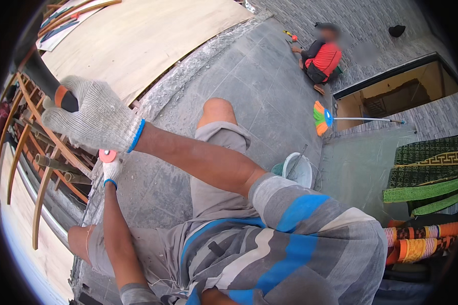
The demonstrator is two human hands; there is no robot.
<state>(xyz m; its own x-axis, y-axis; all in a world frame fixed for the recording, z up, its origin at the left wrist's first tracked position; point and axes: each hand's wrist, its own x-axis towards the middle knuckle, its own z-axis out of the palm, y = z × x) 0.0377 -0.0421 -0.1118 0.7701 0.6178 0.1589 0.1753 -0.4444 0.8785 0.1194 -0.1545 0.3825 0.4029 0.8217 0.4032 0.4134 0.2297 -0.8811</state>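
Observation:
Both of my hands wear pale knit gloves with blue cuffs. My right hand [91,112] is raised at the left of the view, its fingers wrapped round the black and orange handle of a hammer [45,76]; the hammer's head is dark and hard to make out near the rim. Below it, my left hand [112,172] grips a chisel with a round red guard [107,154]. That guard hides most of the fingers, and the chisel's tip does not show. The left hand is low, beside the rough broken edge of the grey tiled floor [152,175].
Bamboo poles [51,161] and wooden strips lie beyond the edge at left. A plywood sheet [152,38] spans the upper left. Behind my right arm stands a white bucket [301,170]. Another person [323,58] crouches by the wall, near a colourful broom [320,119] and a framed opening [392,94].

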